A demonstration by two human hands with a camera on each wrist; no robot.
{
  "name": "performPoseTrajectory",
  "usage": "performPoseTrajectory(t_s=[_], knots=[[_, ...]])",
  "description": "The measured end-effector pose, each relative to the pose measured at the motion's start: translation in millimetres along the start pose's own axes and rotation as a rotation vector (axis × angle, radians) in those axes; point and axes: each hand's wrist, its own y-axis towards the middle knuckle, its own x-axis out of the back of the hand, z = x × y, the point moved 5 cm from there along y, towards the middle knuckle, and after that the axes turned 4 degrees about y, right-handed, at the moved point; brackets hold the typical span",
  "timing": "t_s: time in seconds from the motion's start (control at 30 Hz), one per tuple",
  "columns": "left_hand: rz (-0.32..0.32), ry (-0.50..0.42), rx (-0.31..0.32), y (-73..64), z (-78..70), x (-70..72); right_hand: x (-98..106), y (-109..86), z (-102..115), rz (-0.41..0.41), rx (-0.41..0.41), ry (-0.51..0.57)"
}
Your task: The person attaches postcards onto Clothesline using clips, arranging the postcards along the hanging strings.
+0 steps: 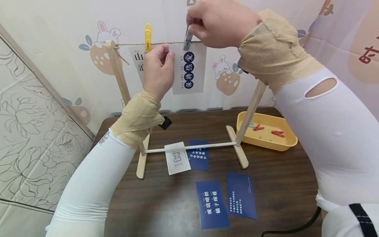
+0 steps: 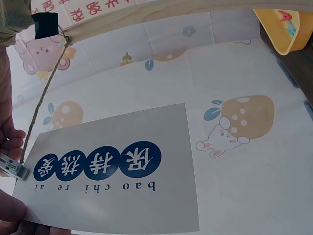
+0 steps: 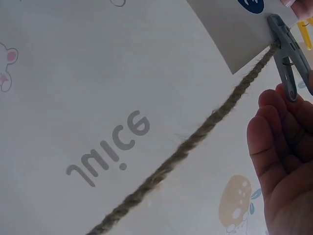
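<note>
The right hand [image 1: 223,24] pinches the grey clip [image 1: 188,41], its fingers curled; the left hand [image 1: 159,70] pinches the card [image 1: 196,70] near its upper left corner, thumb against fingers. The card hangs long axis upright, below the right hand and right of the left, its top edge at the rope [image 1: 127,44]; how deep the clip bites is hard to tell. Close on the left, a yellow clip [image 1: 148,34] holds another card [image 1: 137,54] (partly behind the left hand). Below, blue cards [image 1: 213,219] and a white card [image 1: 173,166] lie on the table [image 1: 160,207]; the basket [image 1: 265,144] stands at right.
</note>
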Motion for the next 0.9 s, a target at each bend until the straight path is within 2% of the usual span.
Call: performPoseTrajectory(t_s=[0.43,0.9], knots=[[-0.002,-0.024,0.008,-3.7,3.2,0.1,-1.7,-3.9,-0.9,-0.014,0.016,0.019],[-0.004,-0.016,-0.002,-12.4,4.4,7.5,-5.6,-8.4,1.2,-0.042,0.025,0.055]])
